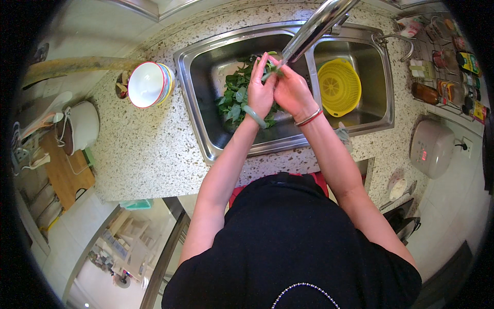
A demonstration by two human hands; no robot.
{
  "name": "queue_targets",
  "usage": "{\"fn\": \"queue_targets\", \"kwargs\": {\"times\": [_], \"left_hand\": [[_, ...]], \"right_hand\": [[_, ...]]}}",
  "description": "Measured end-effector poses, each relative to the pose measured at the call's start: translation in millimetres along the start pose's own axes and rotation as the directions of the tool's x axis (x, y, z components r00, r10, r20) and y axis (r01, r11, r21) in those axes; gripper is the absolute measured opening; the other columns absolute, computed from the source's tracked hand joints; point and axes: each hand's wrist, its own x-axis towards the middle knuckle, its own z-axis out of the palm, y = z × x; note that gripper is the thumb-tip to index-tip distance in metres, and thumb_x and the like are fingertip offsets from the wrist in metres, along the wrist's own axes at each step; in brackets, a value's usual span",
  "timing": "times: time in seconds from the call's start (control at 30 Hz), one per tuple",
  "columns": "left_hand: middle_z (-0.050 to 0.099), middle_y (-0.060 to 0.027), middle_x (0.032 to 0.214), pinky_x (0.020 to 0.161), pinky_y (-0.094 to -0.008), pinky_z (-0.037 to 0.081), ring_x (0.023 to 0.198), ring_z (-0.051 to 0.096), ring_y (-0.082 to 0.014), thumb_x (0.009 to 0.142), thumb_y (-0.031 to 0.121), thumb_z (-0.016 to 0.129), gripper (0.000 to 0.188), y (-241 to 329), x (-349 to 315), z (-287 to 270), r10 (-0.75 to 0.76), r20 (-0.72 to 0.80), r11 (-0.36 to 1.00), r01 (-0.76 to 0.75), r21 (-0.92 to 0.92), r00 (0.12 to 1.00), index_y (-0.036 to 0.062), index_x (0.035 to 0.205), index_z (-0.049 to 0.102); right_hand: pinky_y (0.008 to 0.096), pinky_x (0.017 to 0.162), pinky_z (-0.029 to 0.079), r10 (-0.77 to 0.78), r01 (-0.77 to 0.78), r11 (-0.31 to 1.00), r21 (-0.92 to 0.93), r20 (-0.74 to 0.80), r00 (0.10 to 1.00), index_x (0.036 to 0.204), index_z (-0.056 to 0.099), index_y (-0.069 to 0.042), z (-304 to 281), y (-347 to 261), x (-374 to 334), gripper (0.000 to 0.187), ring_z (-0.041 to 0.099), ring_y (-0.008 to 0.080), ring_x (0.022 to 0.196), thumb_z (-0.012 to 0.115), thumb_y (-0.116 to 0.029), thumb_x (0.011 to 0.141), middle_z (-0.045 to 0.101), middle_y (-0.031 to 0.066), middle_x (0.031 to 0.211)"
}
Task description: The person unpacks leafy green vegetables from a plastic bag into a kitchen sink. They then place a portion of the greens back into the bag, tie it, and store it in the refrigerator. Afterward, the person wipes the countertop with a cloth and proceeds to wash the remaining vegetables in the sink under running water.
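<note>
Both my hands are raised together over the left sink basin [206,98], just under the tip of the chrome faucet [309,36]. My left hand [261,91], a pale green bangle at its wrist, has its fingers pressed together and pointing away from me. My right hand [292,93] curves in against it, with a thin red band and a bracelet on the wrist. Between the palms some green leaves and stems show, partly hidden by the fingers. Below and to the left, a heap of dark leafy greens [236,95] lies in the basin.
A yellow plastic colander [339,87] sits in the right basin. Stacked bowls [149,85] stand on the speckled counter [139,149] at the left. Along the right wall are a wire rack of jars and bottles [447,85] and a pale box-shaped appliance [432,148].
</note>
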Motion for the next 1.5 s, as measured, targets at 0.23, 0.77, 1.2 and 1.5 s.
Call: {"fn": "queue_targets", "kwargs": {"times": [0.23, 0.77, 1.2, 1.5], "left_hand": [[0.058, -0.0020, 0.119, 0.080, -0.0222, 0.045, 0.092, 0.055, -0.0082, 0.094, 0.003, 0.046, 0.036, 30, 13, -6, -0.396, 0.210, 0.779, 0.447, -0.439, 0.894, 0.0097, 0.128, 0.053], [0.043, -0.0090, 0.141, 0.108, -0.0551, 0.018, 0.138, 0.022, -0.0342, 0.077, 0.013, 0.060, 0.057, 21, -11, -2, 0.118, 0.236, 0.718, -0.247, 0.651, 0.964, 0.0174, 0.132, 0.048], [0.064, -0.0081, 0.110, 0.079, -0.0268, 0.049, 0.099, 0.061, -0.0152, 0.095, 0.011, 0.048, 0.023, -54, 33, -53, -0.359, -0.167, 0.902, 0.296, -0.316, 0.918, 0.0033, 0.114, 0.059], [0.064, -0.0195, 0.106, 0.088, -0.0415, 0.045, 0.100, 0.059, -0.0381, 0.085, 0.015, 0.056, 0.039, -178, 74, -61, -0.314, -0.296, 0.751, 0.426, 0.503, 0.902, 0.0090, 0.124, 0.055]], "right_hand": [[0.0334, 0.087, 0.043, -0.093, 0.072, 0.973, -0.219, -0.089, 0.992, 0.116, 0.054, -0.007, 2, -17, -16, 0.028, 0.054, 0.0158, 0.100, 0.058, -0.016, 0.090, 0.060, 0.0020, 0.107], [0.0362, 0.084, 0.049, -0.034, -0.001, 0.977, -0.212, -0.161, 0.986, 0.109, 0.055, -0.003, -16, 6, 15, 0.024, 0.058, 0.0206, 0.095, 0.042, -0.019, 0.097, 0.059, 0.0123, 0.110], [0.0276, 0.050, 0.038, 0.089, -0.198, 0.896, -0.397, -0.277, 0.957, 0.085, 0.047, -0.013, -15, 1, 40, 0.030, 0.043, 0.0097, 0.052, 0.053, -0.041, 0.093, 0.045, -0.0020, 0.064], [0.0256, 0.055, 0.043, 0.158, -0.226, 0.901, -0.371, -0.205, 0.966, 0.117, 0.054, -0.004, -33, 3, 62, 0.028, 0.046, 0.0106, 0.061, 0.048, -0.023, 0.096, 0.063, 0.0142, 0.101]]}}
